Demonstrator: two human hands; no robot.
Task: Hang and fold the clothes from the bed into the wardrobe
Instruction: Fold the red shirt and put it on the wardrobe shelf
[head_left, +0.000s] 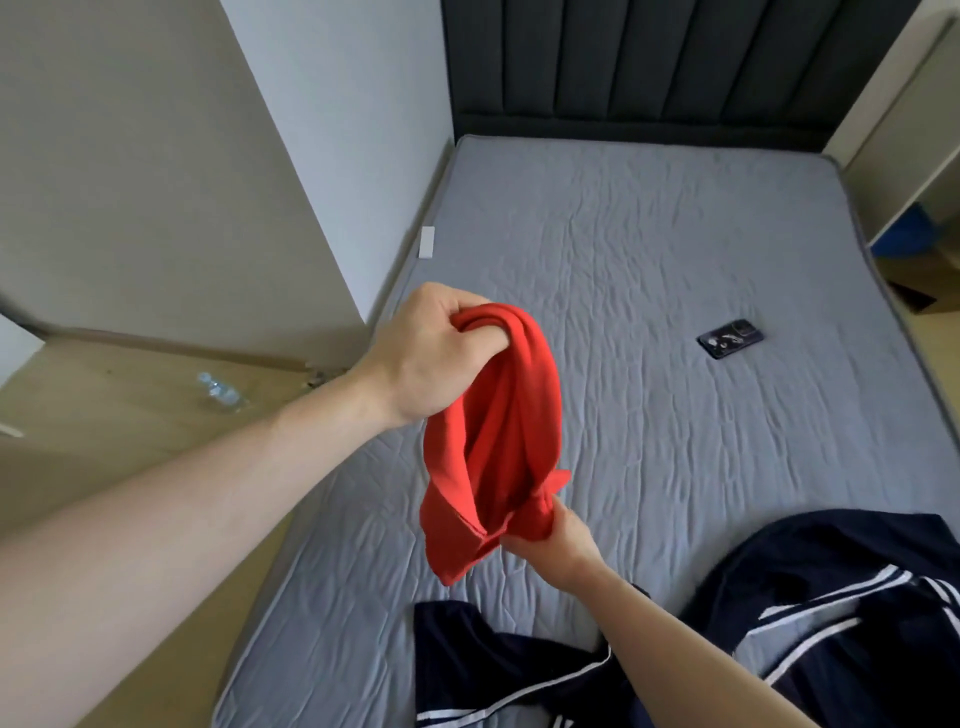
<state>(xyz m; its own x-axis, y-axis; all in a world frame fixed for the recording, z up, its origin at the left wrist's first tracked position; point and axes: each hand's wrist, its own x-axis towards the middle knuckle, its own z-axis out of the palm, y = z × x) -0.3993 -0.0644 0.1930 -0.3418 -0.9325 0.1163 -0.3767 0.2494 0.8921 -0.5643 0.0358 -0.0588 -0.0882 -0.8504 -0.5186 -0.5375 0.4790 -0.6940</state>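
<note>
While a red garment (493, 436) is being held up in the air above the near-left part of the bed (649, 291), it is being gripped at both ends. Its upper bunched end is being clutched by the left hand (431, 358), whose fingers are curled tightly round the cloth. Its lower end is being pinched by the right hand (553, 540), just below and to the right, with the fabric drooping in loose folds between the two hands. The garment is being kept clear of the mattress, which is being covered by a wrinkled grey sheet.

At the near edge of the bed, dark navy clothes with white stripes (810, 618) are lying crumpled, one heap at the near right and another part at the near centre, partly hidden under the right forearm. Farther off, towards the right side of the bed, a dark phone (730, 338) is lying flat on the sheet, well apart from the clothes. At the far end a dark padded headboard (649, 62) is standing against the wall. On the wooden floor to the left of the bed, a clear plastic bottle (221, 395) is lying on its side. At the far right, part of a pale piece of furniture is being shown, though what it is cannot be told.
</note>
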